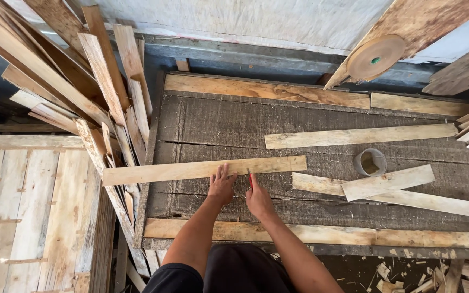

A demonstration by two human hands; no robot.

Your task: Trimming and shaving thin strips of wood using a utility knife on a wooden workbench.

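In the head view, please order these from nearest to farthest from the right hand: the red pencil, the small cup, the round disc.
From the right hand:
1. Red pencil, held in that hand, against the long plank.
2. Small cup, on the workbench, off to the right.
3. Round disc, on a leaning board, upper right.

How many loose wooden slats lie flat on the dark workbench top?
4: one slat under the left hand, beside the right hand with a red pencil; one farther back; two crossed at right. The right edge may hide more.

Rough, matt wood throughout.
Pale, unfinished plank (204, 170) with splintery edges; dark, weathered, grainy desk (310, 122); translucent plastic cup (370, 162); smooth, tan tape roll (376, 56).
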